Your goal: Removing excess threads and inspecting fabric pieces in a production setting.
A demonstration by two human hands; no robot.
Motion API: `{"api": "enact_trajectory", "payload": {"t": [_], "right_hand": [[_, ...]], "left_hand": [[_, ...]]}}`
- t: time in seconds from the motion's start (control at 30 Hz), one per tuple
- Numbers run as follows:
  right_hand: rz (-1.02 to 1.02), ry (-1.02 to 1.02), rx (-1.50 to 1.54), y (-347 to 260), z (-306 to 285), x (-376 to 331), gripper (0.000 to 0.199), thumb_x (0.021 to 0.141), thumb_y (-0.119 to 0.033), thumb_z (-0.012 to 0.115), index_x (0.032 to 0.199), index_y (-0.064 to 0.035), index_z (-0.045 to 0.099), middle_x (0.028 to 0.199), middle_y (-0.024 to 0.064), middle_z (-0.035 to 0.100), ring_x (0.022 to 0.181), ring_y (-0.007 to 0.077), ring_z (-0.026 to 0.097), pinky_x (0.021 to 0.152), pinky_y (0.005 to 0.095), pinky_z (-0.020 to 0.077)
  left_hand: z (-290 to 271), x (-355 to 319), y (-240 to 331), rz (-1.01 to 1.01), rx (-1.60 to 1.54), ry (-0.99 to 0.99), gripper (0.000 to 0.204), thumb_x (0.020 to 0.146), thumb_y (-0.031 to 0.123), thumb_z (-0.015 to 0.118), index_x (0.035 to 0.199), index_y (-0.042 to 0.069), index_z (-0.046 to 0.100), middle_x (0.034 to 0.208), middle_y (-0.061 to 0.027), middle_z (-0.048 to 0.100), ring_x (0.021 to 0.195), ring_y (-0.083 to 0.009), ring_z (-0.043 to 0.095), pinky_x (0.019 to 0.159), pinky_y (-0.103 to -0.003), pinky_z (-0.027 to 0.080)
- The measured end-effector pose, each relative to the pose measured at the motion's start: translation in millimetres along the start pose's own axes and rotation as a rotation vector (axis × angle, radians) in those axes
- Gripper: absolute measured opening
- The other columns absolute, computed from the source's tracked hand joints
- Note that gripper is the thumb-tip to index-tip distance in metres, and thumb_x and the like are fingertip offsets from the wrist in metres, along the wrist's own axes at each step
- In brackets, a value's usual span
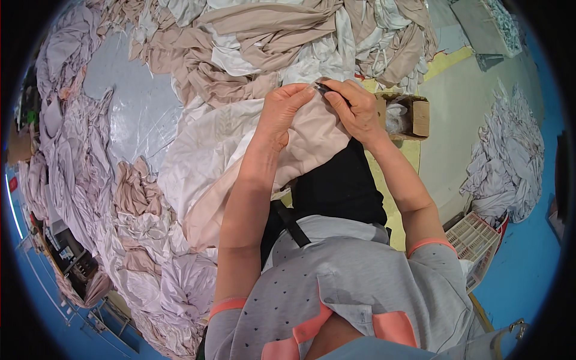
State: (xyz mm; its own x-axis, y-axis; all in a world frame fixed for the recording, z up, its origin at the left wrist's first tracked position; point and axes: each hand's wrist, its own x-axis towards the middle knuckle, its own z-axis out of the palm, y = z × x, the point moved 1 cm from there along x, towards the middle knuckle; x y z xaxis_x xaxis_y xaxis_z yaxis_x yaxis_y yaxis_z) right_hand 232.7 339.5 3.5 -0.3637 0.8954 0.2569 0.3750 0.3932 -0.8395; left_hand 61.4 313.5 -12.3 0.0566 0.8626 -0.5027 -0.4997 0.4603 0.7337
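Working on one pink cloth (315, 138)

My left grip (279, 114) is pinching its far edge, beyond my lap (342, 189). My right grip (360, 114) is squeezing a small dark tool (323, 88) there. I'm guessing this piece is needing more work; I'm not seeing what's done. Beige and white heaps (270, 30) are lying far off, maybe waiting.

We tag it textile workshop: held cloth (315, 135), loose cloth heaps (270, 27) all round, carton (420, 117), slatted crate (471, 238), blue floor (519, 261).
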Motion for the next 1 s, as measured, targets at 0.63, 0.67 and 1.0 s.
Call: {"api": "enact_trajectory", "payload": {"t": [0.63,0.67,1.0], "right_hand": [[0.327,-0.143,0.352,10.3,-2.3,21.3,0.022,0.086,-0.007,0.066,0.107,-0.0013,0.065,0.085,-0.0019,0.063,0.075,0.0039,0.053,0.068,0.0198,0.0449],[0.275,-0.103,0.323,16.2,0.7,19.6,0.022,0.086,-0.005,0.065,0.107,-0.0008,0.065,0.086,-0.0017,0.063,0.077,0.0041,0.054,0.069,0.0199,0.0453],[0.426,0.272,-0.304,109.4,-99.5,-37.0,0.021,0.088,-0.013,0.063,0.106,-0.0007,0.063,0.084,0.0045,0.067,0.082,0.009,0.06,0.073,0.0249,0.0484]], "left_hand": [[-3.1,-4.0,0.7,0.008,0.02,-0.015,0.016,0.083,0.01,0.07,0.096,0.001,0.069,0.086,-0.0019,0.068,0.078,-0.007,0.059,0.073,-0.021,0.046],[-2.9,-3.2,-0.4,-0.005,0.006,-0.01,0.017,0.082,0.01,0.071,0.096,0.001,0.069,0.086,-0.0021,0.068,0.078,-0.0069,0.059,0.074,-0.021,0.046],[-4.0,-7.5,-0.1,-0.009,-0.044,0.009,0.014,0.081,0.008,0.07,0.092,0.0,0.068,0.083,-0.0016,0.067,0.073,-0.0069,0.058,0.069,-0.021,0.046]]}}
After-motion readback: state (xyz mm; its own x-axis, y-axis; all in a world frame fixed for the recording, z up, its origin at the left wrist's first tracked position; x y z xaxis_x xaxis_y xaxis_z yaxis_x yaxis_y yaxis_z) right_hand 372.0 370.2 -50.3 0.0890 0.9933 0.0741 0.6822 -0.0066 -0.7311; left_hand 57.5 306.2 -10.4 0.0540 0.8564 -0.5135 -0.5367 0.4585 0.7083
